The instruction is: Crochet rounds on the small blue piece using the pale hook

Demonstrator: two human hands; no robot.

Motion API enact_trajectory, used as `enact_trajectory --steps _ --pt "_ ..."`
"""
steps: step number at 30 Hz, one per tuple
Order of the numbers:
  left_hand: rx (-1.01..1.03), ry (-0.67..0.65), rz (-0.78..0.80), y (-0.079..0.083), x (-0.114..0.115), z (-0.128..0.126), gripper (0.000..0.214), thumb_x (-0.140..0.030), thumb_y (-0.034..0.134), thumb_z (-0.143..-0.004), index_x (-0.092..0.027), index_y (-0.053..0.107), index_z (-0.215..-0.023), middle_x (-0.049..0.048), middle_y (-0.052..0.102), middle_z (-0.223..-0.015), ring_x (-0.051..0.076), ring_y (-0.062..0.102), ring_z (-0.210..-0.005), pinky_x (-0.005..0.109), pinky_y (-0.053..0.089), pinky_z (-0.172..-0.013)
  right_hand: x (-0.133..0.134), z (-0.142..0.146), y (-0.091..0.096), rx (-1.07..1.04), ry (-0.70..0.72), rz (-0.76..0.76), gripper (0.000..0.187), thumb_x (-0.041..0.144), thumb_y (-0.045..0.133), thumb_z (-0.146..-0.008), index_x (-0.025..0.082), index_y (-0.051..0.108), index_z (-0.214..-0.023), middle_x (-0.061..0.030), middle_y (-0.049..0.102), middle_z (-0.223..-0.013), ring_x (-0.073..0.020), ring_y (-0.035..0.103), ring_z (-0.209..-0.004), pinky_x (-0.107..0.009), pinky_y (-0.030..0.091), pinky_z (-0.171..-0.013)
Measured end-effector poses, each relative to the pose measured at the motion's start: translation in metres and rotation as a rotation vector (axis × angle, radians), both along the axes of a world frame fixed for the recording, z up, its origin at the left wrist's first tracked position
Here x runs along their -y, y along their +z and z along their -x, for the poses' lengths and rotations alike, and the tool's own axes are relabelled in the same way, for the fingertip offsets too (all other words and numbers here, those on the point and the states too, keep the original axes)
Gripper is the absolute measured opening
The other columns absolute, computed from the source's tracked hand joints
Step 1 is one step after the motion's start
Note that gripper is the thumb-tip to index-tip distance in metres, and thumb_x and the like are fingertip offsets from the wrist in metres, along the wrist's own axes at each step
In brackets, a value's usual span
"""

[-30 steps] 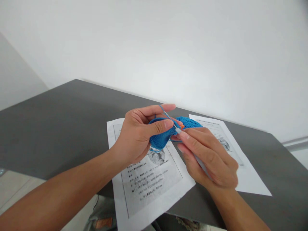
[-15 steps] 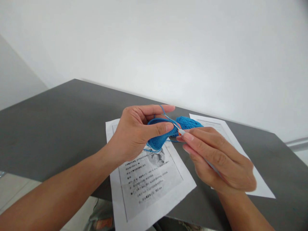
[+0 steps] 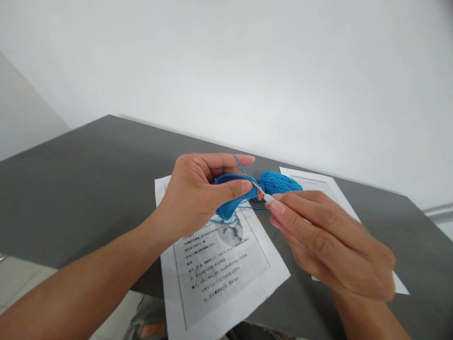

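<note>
Head view. The left hand (image 3: 193, 189) has thumb and fingers pinched on blue crochet work (image 3: 226, 210), held above a printed sheet (image 3: 226, 283); a strand (image 3: 239, 165) crosses the extended forefinger (image 3: 246, 160). The right hand's (image 3: 329, 241) fingers clamp a hook (image 3: 269, 199), beside an orange marker (image 3: 260, 194). Beyond, a blue skein (image 3: 278, 182) lies near a second sheet (image 3: 341, 198) on the tabletop (image 3: 106, 189).

1) Around the small cupped blue crocheted piece (image 3: 226, 208), wide passage at 10 o'clock over the flat dark-grey tabletop (image 3: 106, 174)
2) Smooth white wall (image 3: 247, 85) blocks farther out at 12; taut blue yarn strand (image 3: 239, 165) crosses nearer
3) Oval blue yarn ball (image 3: 279, 182) obstructs 2
4) Bare left hand (image 3: 196, 189) bars 9; bare right hand (image 3: 329, 241) bars 4
</note>
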State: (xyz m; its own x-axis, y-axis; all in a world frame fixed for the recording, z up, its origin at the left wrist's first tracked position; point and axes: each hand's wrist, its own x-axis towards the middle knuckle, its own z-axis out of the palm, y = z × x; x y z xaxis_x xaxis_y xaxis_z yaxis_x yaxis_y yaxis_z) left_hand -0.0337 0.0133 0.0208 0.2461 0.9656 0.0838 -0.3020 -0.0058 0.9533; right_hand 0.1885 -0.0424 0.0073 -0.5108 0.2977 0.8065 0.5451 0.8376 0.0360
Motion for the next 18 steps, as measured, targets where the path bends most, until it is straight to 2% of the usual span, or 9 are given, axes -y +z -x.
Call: enact_trajectory --steps 4,8,13,18 --pt "-0.051 0.023 -0.056 0.0 -0.001 0.001 0.031 -0.015 0.096 -0.075 -0.021 0.091 -0.105 0.0019 0.084 -0.081 0.012 0.072 -0.065 0.022 0.055 -0.058 0.007 -0.006 0.006 0.112 -0.007 0.026 0.043 -0.004 0.073 -0.094 -0.003 0.07 -0.137 -0.0217 0.079 -0.121 -0.0326 0.074 -0.113 -0.05 0.07 -0.093" --pt "-0.073 0.048 -0.123 0.0 -0.002 0.0 0.022 -0.011 0.092 -0.08 -0.023 0.091 -0.098 0.0 0.086 -0.082 0.011 0.077 -0.071 0.019 0.059 -0.066 0.014 -0.007 0.012 0.21 -0.057 0.043 0.039 -0.004 0.066 -0.099 -0.006 0.07 -0.137 -0.0224 0.078 -0.123 -0.0327 0.07 -0.121 -0.046 0.068 -0.098" --pt "-0.148 0.117 -0.164 0.0 -0.003 -0.003 0.02 -0.013 0.093 -0.076 -0.021 0.091 -0.094 0.0019 0.087 -0.083 0.016 0.079 -0.07 0.023 0.06 -0.062 0.017 -0.006 0.015 0.275 -0.09 -0.002 0.033 -0.002 0.063 -0.101 -0.005 0.072 -0.133 -0.0205 0.079 -0.122 -0.0316 0.072 -0.118 -0.042 0.068 -0.096" --pt "-0.233 0.167 -0.225 0.0 -0.003 -0.003 0.021 -0.014 0.093 -0.077 -0.022 0.092 -0.095 0.0009 0.089 -0.089 0.016 0.08 -0.08 0.025 0.063 -0.075 0.017 -0.004 0.021 0.34 -0.11 -0.019 0.031 -0.002 0.059 -0.101 -0.005 0.072 -0.129 -0.0194 0.08 -0.118 -0.0316 0.073 -0.112 -0.042 0.068 -0.091"
